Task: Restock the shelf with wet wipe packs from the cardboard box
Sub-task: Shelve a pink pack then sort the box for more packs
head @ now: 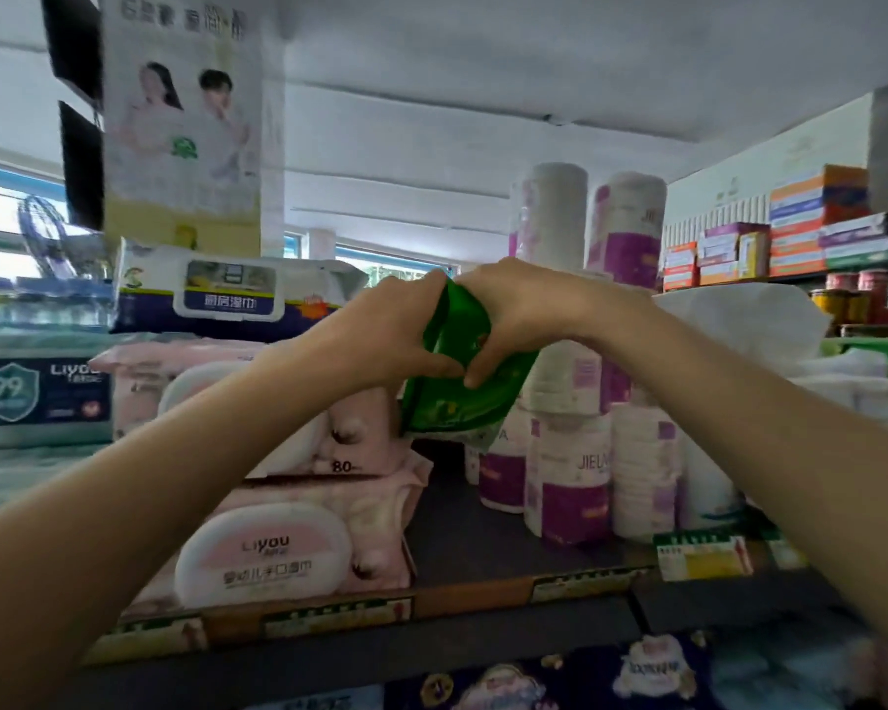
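A glossy green wet wipe pack (457,386) hangs tilted above the dark shelf board (483,535), over the gap between the pink packs and the purple rolls. My left hand (390,335) grips its upper left side. My right hand (519,310) grips its top right, thumb pressed on the front. Both hands meet at the top of the pack. The cardboard box is not in view.
Stacked pink wipe packs (278,545) fill the shelf's left part, with a blue-white pack (226,294) on top and a teal pack (37,392) further left. White-and-purple rolls (575,479) stand to the right. Price tags (703,556) line the shelf edge. A poster (180,120) hangs above.
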`<state>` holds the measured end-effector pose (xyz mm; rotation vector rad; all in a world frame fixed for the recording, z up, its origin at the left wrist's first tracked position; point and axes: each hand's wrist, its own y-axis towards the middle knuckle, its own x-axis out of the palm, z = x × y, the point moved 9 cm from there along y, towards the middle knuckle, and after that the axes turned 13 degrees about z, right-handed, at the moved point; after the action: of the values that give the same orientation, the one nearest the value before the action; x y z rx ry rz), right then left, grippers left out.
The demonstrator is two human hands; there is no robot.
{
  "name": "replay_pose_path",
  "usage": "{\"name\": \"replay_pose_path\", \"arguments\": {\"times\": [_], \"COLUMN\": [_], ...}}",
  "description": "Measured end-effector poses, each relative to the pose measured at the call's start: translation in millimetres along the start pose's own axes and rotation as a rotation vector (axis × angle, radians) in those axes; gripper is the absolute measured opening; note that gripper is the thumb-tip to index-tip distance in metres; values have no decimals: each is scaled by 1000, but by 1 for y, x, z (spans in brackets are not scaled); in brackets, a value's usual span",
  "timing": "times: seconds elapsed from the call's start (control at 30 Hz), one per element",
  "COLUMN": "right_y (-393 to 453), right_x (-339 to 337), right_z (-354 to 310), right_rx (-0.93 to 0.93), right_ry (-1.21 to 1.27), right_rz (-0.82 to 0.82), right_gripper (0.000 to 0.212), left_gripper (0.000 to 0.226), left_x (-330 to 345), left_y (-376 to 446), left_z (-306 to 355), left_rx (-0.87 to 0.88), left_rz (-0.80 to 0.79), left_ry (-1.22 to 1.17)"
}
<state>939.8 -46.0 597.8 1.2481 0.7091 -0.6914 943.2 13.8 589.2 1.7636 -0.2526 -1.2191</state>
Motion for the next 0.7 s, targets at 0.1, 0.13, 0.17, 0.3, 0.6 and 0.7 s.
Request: {"name": "replay_pose_path", "arguments": {"times": [0.1, 0.13, 0.17, 0.3, 0.6, 0.7], "right_y": [29, 37, 45, 59, 71, 53], "right_x": [23, 35, 51, 133, 145, 122], "right_z": [9, 12, 17, 30, 34, 29], "right_rx": [-7, 7, 25, 75, 13, -20], "right_ry": [-74, -78, -82, -122, -362, -345], "right_rz": [-46, -66, -101, -345, 19, 135], "right_gripper": [60, 58, 57, 72, 50, 38], "left_gripper": [51, 50, 49, 39, 33, 34], "left_x": [0, 2, 8, 41, 45, 37], "left_y": [15, 19, 20, 17, 26, 24], "left_z": [-20, -27, -32, -41, -41, -31], "left_rx": [-80, -107, -125, -184, -207, -149], "left_rz": [-105, -133, -169, -315, -241, -201], "left_ry": [191, 218, 241, 285, 483, 558]}}
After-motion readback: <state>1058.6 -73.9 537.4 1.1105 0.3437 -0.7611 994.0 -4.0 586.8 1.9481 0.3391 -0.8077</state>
